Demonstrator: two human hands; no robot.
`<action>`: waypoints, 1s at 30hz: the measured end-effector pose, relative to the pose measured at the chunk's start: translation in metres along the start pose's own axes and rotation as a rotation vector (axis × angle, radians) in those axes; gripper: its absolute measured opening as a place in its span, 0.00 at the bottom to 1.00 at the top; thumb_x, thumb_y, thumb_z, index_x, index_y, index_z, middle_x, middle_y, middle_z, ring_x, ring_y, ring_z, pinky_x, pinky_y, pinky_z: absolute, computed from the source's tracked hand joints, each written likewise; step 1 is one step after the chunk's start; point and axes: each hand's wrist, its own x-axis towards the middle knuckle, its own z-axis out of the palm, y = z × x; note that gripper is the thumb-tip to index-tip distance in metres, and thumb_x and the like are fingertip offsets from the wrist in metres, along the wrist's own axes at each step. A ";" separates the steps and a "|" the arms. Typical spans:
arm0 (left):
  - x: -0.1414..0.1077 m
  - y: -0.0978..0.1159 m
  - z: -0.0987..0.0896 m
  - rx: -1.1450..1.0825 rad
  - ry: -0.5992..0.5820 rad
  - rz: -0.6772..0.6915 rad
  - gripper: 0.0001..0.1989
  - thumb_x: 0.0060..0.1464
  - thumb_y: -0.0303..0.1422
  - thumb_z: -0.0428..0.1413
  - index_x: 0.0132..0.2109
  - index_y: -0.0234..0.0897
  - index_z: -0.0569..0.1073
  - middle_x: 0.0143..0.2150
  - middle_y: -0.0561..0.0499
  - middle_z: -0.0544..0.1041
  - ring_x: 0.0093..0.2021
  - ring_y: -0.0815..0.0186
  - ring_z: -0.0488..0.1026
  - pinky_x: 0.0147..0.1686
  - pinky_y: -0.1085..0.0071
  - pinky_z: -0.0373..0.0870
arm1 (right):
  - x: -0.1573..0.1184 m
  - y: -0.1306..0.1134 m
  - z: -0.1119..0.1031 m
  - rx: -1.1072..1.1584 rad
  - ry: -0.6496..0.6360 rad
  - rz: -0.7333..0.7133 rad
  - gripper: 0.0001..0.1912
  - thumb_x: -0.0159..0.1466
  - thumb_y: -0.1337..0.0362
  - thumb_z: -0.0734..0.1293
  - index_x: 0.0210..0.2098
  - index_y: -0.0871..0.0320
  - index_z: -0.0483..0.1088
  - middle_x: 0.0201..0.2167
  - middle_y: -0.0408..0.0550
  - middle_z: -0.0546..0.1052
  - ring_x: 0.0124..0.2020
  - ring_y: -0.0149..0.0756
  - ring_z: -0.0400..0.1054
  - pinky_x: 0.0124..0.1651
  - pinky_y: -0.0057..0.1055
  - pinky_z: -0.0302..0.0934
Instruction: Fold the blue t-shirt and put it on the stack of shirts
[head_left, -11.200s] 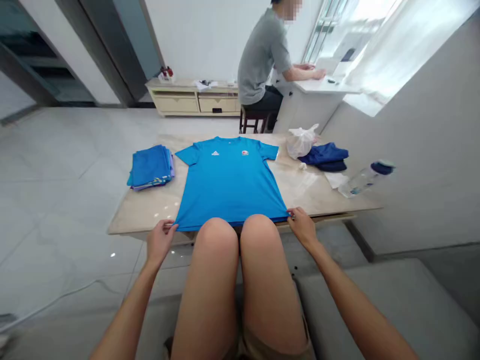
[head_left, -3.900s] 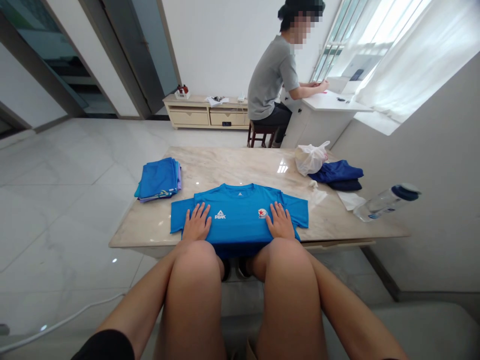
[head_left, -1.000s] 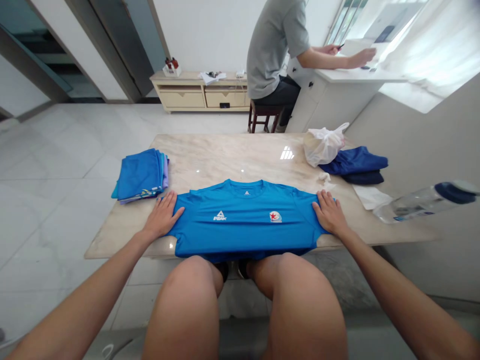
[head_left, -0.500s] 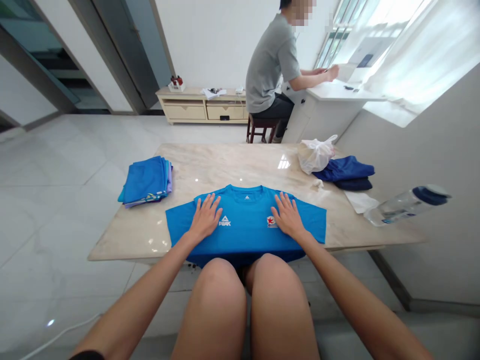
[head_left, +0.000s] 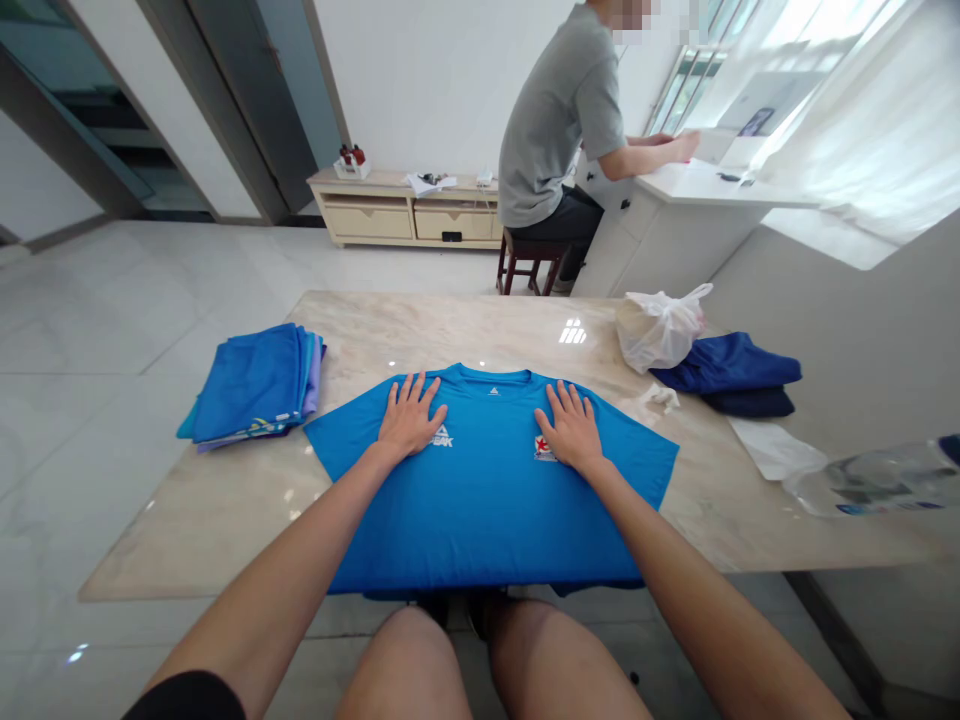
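Note:
A blue T-shirt (head_left: 487,500) lies spread front side up on the marble-topped table (head_left: 202,540), its collar at the far side and its lower part reaching over the near edge. My left hand (head_left: 410,415) rests flat on the shirt's left shoulder area, fingers spread, partly covering a white logo. On the opposite shoulder area my right hand (head_left: 571,425) is also flat with its fingers apart, beside a small red-and-white badge. Neither hand grips the cloth.
Folded clothes (head_left: 255,385) are stacked at the table's left. To the right are a white plastic bag (head_left: 660,330), dark blue clothing (head_left: 739,365), white paper (head_left: 772,450) and a clear bottle (head_left: 877,480). A person in grey (head_left: 562,120) sits at a white desk (head_left: 690,215).
The view has shifted closer over the table, so more of the shirt's lower front shows on the tabletop. Both hands stay flat near the shoulders.

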 end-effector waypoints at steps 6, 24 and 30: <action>0.003 0.012 -0.016 -0.021 -0.030 0.016 0.38 0.78 0.48 0.41 0.85 0.36 0.56 0.87 0.40 0.50 0.87 0.44 0.46 0.84 0.35 0.39 | 0.022 -0.016 -0.020 0.002 -0.066 0.014 0.39 0.82 0.48 0.51 0.84 0.63 0.54 0.85 0.60 0.52 0.87 0.59 0.43 0.85 0.64 0.37; -0.185 0.037 -0.017 0.004 0.034 0.009 0.35 0.78 0.45 0.40 0.83 0.36 0.60 0.85 0.41 0.58 0.86 0.49 0.54 0.84 0.41 0.48 | -0.155 -0.050 -0.031 -0.010 -0.087 -0.031 0.38 0.83 0.48 0.50 0.85 0.60 0.52 0.86 0.57 0.49 0.87 0.54 0.40 0.85 0.59 0.39; -0.190 0.037 -0.017 0.010 0.036 -0.027 0.34 0.78 0.45 0.41 0.83 0.40 0.61 0.85 0.44 0.58 0.86 0.50 0.54 0.83 0.42 0.50 | -0.163 -0.042 -0.024 -0.037 -0.050 -0.034 0.38 0.82 0.47 0.51 0.85 0.58 0.53 0.86 0.54 0.50 0.87 0.53 0.42 0.85 0.59 0.40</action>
